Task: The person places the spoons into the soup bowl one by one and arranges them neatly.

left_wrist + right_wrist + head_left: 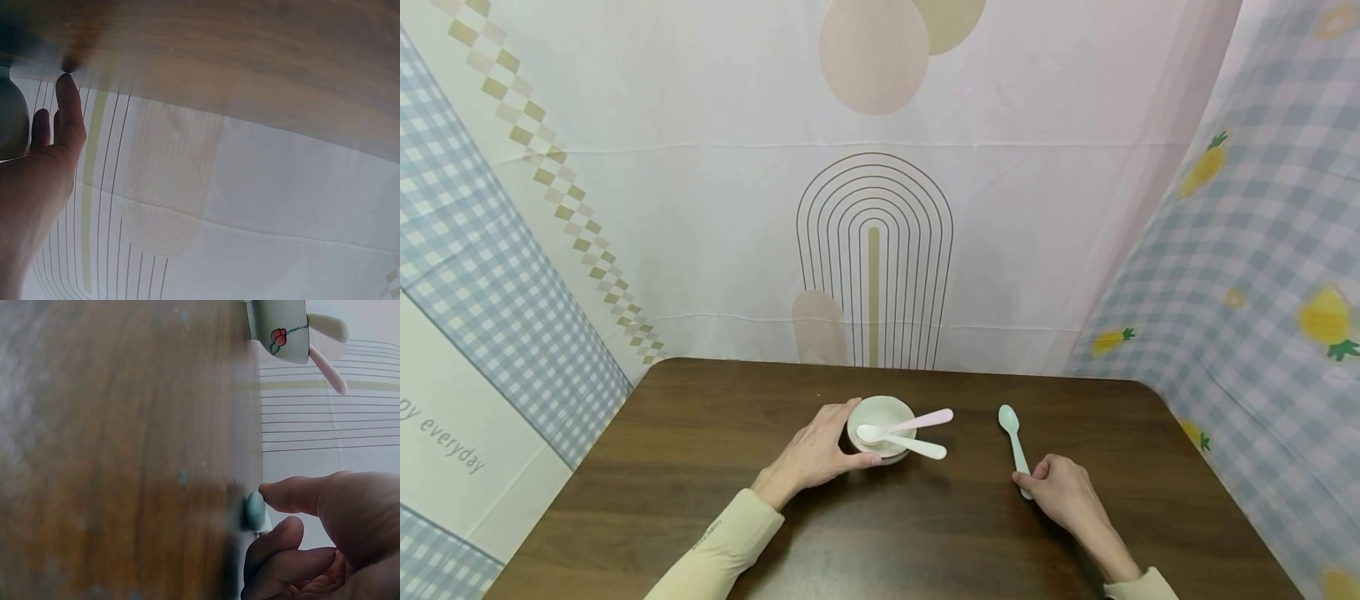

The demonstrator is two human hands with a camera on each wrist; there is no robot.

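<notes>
A small white bowl stands on the table at mid-front in the head view. My left hand holds it from the left, thumb at the near side and fingers curving behind. Two spoons lean in the bowl, one with a pink handle and one with a white handle, both sticking out to the right. Farther right, a mint-green spoon lies with its bowl end pointing away. My right hand pinches its near handle end between thumb and fingers. The right wrist view shows that handle tip close over the table.
The dark wooden table ends at a back edge against a patterned white cloth. Checked cloth with yellow fruit prints hangs along the right side. A red fruit motif decorates the bowl's outside.
</notes>
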